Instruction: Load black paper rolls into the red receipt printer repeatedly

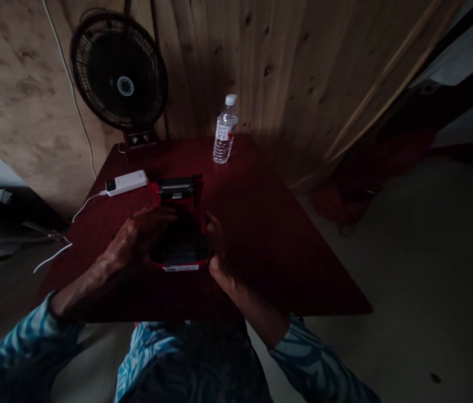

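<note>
Red printer [181,263], maroon table [270,224], blue-patterned sleeves [22,347]

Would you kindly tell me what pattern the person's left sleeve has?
The left sleeve shows wavy blue-and-white stripes in the head view.

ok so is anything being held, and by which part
The left hand and right hand flank a red and black device at its sides; shadow hides whether they grip it.

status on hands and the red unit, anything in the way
Left hand over red device, right hand at its side. Grip unclear. White power bank just past left hand, not between them.
</note>
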{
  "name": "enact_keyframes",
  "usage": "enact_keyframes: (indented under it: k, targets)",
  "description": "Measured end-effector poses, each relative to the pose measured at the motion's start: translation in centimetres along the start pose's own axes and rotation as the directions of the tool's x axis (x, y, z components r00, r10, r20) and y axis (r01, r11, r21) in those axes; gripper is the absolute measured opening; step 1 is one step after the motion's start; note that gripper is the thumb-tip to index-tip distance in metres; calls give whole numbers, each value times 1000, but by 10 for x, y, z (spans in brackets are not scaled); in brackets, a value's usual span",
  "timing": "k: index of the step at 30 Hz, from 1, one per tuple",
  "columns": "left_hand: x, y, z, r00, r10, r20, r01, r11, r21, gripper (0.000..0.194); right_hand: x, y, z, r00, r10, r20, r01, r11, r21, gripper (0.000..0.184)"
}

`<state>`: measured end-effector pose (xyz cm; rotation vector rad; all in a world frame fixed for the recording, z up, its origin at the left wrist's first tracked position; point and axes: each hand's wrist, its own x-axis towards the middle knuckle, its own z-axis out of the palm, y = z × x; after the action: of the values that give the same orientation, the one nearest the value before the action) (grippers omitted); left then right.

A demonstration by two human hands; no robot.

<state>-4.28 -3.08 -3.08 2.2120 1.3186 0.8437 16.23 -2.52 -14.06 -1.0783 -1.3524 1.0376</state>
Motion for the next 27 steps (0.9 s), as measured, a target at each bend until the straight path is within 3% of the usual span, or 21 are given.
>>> enact_keyframes:
  k: [1,4,9,15,21,27]
  targets:
    - [13,1,1,997,18,69,-24,996,82,33,1,0,1,1000,13,-26,-13,1000,17,55]
    - [46,-1,8,948,-89,305,-10,952,307,30,1,-1,4,999,30,-39,-27,997,73,58]
    - [66,-7,19,882,-141,450,-31,935,353,23,0,-7,2,997,70,-38,-60,973,223,60]
    - [59,-5,10,869,-169,465,-26,923,383,34,1,-8,3,992,117,-51,-97,948,302,54]
    - [42,-4,-5,934,-115,337,3,949,315,41,2,-1,6,991,133,-30,-116,939,325,44]
    - [54,-13,3,893,-123,433,-27,945,325,32,2,5,7,991,105,-83,-77,956,283,47]
